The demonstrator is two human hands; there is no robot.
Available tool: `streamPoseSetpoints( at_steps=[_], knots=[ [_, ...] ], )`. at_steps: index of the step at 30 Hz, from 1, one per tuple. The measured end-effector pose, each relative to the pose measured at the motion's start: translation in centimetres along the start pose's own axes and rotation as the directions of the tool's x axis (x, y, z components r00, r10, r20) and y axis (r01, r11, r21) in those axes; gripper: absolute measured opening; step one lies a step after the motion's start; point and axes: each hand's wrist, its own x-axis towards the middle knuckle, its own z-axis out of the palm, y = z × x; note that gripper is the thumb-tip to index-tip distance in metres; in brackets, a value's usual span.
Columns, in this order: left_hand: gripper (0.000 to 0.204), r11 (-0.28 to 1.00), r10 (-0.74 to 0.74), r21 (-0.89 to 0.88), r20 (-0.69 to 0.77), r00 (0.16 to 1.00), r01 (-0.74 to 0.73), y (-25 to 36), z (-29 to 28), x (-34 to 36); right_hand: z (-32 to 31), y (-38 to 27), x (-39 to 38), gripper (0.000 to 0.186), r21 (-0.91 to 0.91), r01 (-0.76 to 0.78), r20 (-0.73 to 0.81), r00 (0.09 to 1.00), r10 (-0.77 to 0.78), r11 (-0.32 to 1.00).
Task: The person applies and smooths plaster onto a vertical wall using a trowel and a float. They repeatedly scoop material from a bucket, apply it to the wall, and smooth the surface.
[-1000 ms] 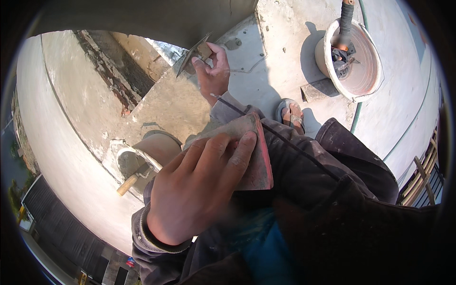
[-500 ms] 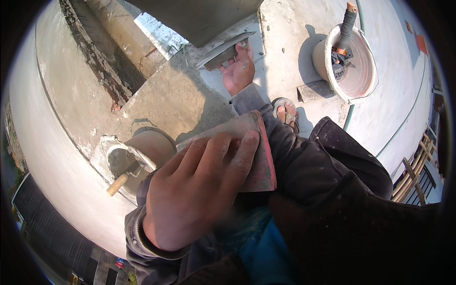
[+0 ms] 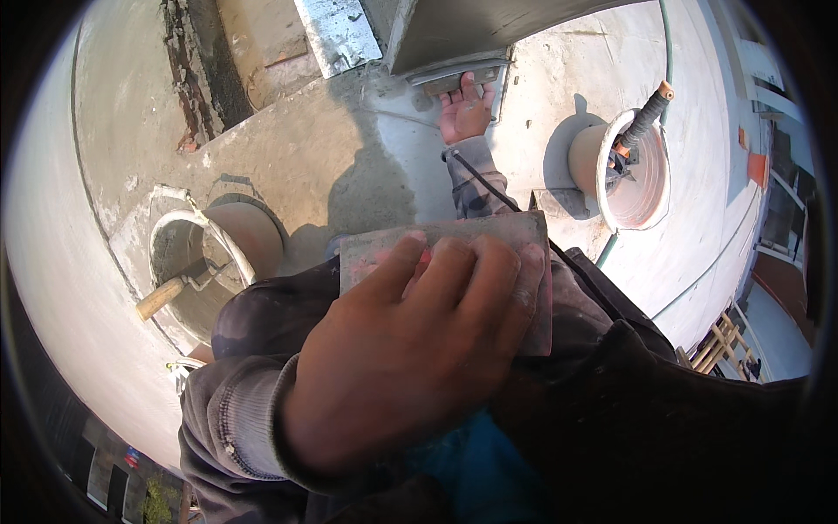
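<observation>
One head-worn fisheye view looks steeply down, close over the left hand (image 3: pixel 410 367).

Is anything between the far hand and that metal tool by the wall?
No. The right hand is right at the trowel, fingers on its blade under the grey wall. Nothing sits between them. The left hand is busy elsewhere, holding a flat board close to the body.

Dark grey zip jacket with ribbed cuffs (image 3: pixel 253 419), dusty plaid sleeve (image 3: pixel 471 179).
</observation>
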Motion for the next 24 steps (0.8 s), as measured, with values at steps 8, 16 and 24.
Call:
streamPoseSetpoints(
  at_steps=[8,16,24],
  knots=[
    [0.041,0.994,-0.002,-0.105,0.065,0.998,0.009,-0.3,-0.9,-0.6,-0.1,0.1,2.0,0.050,-0.081,-0.007,0.009,1.000,0.008,0.997],
    [0.024,0.996,-0.001,-0.092,-0.114,0.993,-0.010,-0.4,0.9,-0.9,1.3,-0.1,2.1,0.036,-0.131,0.036,-0.049,0.998,-0.043,0.991],
    [0.021,0.993,-0.015,-0.119,-0.143,0.990,-0.002,-0.1,1.3,-0.1,4.2,-2.9,-0.5,0.040,-0.128,0.016,0.120,0.993,0.000,0.992]
  ],
)
